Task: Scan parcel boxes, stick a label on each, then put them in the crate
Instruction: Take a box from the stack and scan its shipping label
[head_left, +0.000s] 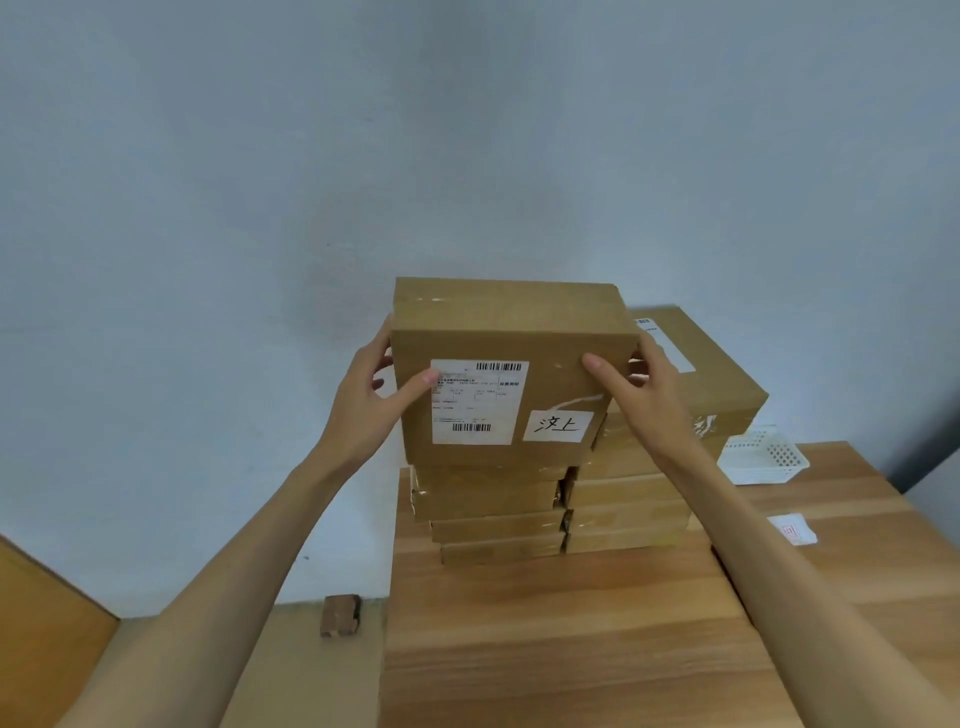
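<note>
A brown parcel box (540, 332) is tilted up above the left stack of boxes (488, 499), its labelled face turned toward me. That face carries a white shipping label (475, 402) with barcodes and a small white handwritten sticker (557, 426). My left hand (369, 400) grips the box's left edge, thumb on the shipping label. My right hand (636, 387) grips the right edge, thumb on the front face. A second stack of boxes (670, 452) stands just to the right.
The stacks stand at the back of a wooden table (571, 634) against a pale wall. A white perforated basket (763, 457) sits at the back right, a small paper slip (792, 530) lies nearer. A wooden block (340, 616) lies on the floor to the left.
</note>
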